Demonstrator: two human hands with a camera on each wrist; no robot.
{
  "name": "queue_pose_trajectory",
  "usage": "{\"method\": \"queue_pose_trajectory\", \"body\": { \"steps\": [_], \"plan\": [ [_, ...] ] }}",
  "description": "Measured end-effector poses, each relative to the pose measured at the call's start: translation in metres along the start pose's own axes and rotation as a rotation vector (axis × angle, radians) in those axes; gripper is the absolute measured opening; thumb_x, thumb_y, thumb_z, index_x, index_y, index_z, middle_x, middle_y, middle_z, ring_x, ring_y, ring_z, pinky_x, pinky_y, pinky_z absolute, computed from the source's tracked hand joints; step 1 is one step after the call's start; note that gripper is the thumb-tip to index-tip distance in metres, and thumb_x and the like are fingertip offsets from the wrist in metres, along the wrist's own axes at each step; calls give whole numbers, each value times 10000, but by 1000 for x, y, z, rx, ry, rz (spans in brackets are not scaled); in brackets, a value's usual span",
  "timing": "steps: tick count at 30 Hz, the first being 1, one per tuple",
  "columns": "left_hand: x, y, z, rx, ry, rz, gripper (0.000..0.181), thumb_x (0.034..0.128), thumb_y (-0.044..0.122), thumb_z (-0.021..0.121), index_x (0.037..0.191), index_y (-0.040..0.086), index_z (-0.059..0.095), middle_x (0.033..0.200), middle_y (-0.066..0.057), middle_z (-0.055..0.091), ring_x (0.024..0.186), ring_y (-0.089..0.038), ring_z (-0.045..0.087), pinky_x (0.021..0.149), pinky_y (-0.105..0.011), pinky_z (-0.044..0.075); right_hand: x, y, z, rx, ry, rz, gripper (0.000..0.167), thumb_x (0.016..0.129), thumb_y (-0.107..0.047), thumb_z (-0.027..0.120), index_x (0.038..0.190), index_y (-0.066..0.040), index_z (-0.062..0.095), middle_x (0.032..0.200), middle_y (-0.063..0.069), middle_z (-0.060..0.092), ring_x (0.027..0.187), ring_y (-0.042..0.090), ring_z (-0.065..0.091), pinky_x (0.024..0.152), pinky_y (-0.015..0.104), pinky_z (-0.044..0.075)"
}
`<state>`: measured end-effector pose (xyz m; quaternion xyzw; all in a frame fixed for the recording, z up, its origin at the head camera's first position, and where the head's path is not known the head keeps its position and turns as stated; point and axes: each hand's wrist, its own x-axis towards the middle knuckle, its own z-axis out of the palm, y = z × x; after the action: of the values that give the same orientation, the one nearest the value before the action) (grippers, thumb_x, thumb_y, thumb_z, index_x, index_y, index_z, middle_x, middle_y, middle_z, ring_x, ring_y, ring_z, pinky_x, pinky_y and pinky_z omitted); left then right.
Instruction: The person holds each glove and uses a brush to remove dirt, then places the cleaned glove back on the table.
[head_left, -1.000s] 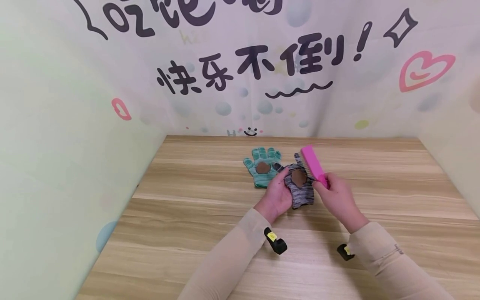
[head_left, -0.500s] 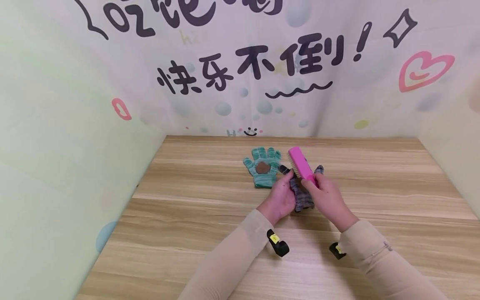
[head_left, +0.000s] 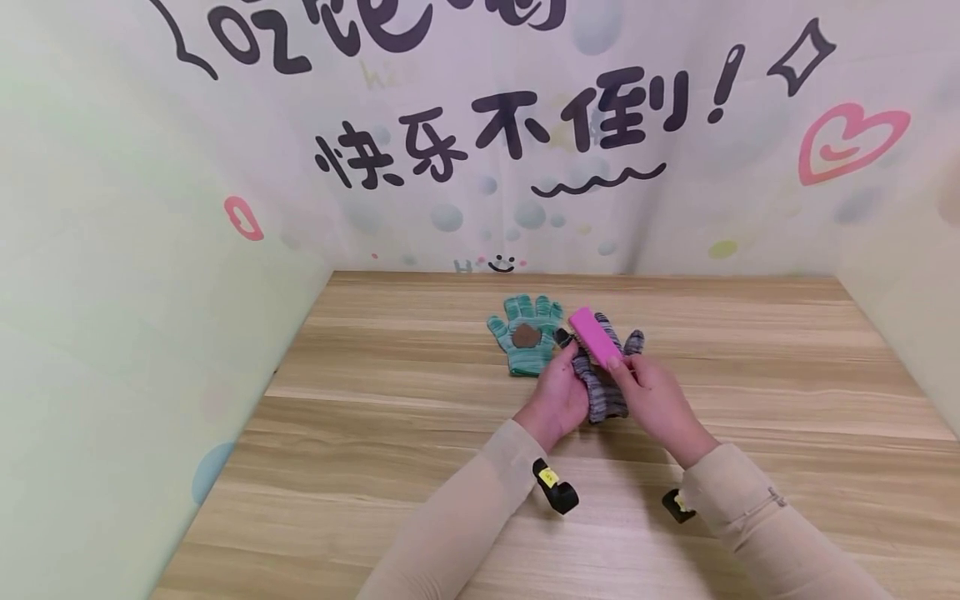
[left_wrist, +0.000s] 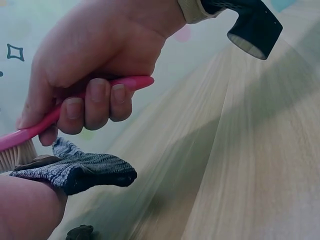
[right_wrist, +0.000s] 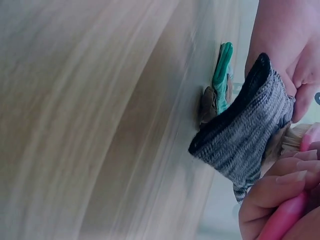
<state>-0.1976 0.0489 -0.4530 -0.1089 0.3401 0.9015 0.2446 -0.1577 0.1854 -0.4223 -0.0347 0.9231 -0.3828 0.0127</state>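
My left hand (head_left: 555,398) holds a grey-and-black knit glove (head_left: 606,403) above the table, its thumb along the glove's left side. My right hand (head_left: 660,404) grips the handle of a pink brush (head_left: 594,333), which covers part of the glove's palm. In the left wrist view the pale bristles (left_wrist: 17,157) touch the glove beside a brown patch (left_wrist: 42,162). The right wrist view shows the glove's dark cuff (right_wrist: 232,115) hanging toward the table. Behind the left hand, a green striped glove (head_left: 534,357) with a brown palm patch lies flat.
A wooden table (head_left: 375,467) spreads around the hands, bounded by a printed curtain (head_left: 450,192) at the back and a pale wall (head_left: 112,292) on the left. Each sleeve carries a black wrist mount (head_left: 557,492).
The pink brush has moved left across the grey glove, then slightly down, with my right hand. The left hand and its glove have shifted only slightly. The green glove has stayed put.
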Motion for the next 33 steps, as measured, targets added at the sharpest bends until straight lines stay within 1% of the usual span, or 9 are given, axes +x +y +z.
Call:
{"method": "queue_pose_trajectory", "body": {
  "steps": [4,10,12,17,19,24,26,29,33],
  "plan": [
    [0,1,0,-10,25,20,543,1092,321,351,1574,74,311,1648,-97,322,1548,-255,239,1289,-373,200,-2,2,-1,-18,10,-12,461,1091,-361,417,1124,54,615,738,73,528,643,196,468,554,308,410],
    [0,2,-1,-19,34,36,533,1097,311,342,1571,70,317,1640,-94,339,1541,-250,258,1286,-367,208,-2,6,-2,-38,7,-12,445,1090,-360,423,1086,45,607,715,67,515,612,191,455,528,304,407],
    [0,2,0,-28,45,37,533,1095,307,352,1570,69,317,1638,-93,342,1541,-248,260,1286,-364,208,-2,7,-2,-49,4,-13,446,1091,-361,418,1085,44,605,718,70,517,614,193,458,533,303,407],
    [1,4,1,-31,79,63,542,1096,292,366,1575,51,292,1649,-101,317,1551,-252,230,1289,-363,195,-3,7,-4,-64,-10,-10,474,1094,-388,394,1077,38,601,713,72,509,612,197,450,526,309,395],
    [0,4,1,-29,76,69,536,1098,297,360,1570,48,306,1636,-103,345,1541,-255,261,1284,-370,217,-3,7,-5,-70,-13,-8,482,1095,-399,386,1069,32,601,711,70,505,610,196,445,524,310,390],
    [1,6,-2,-28,68,64,539,1099,320,360,1566,54,319,1615,-99,385,1517,-252,320,1269,-375,262,-3,9,-5,-77,-5,-14,474,1096,-380,394,1115,41,609,728,74,524,620,196,451,541,308,398],
    [2,7,-2,-35,80,66,551,1098,320,371,1573,50,300,1625,-104,365,1522,-253,309,1270,-369,258,-3,10,-6,-68,-7,-6,483,1095,-381,396,1152,50,607,734,76,527,622,194,452,540,307,401],
    [3,8,-2,-44,80,68,559,1096,322,373,1576,49,288,1633,-108,347,1527,-251,295,1274,-360,244,-4,10,-7,-56,-15,11,520,1094,-405,388,1197,60,599,740,74,521,624,191,447,533,304,400],
    [3,9,-2,-59,82,74,554,1095,318,376,1572,50,296,1628,-112,355,1525,-250,299,1275,-356,243,-5,12,-7,-62,-11,14,533,1093,-412,387,1186,67,602,734,71,510,623,191,441,526,301,389]
  ]
}}
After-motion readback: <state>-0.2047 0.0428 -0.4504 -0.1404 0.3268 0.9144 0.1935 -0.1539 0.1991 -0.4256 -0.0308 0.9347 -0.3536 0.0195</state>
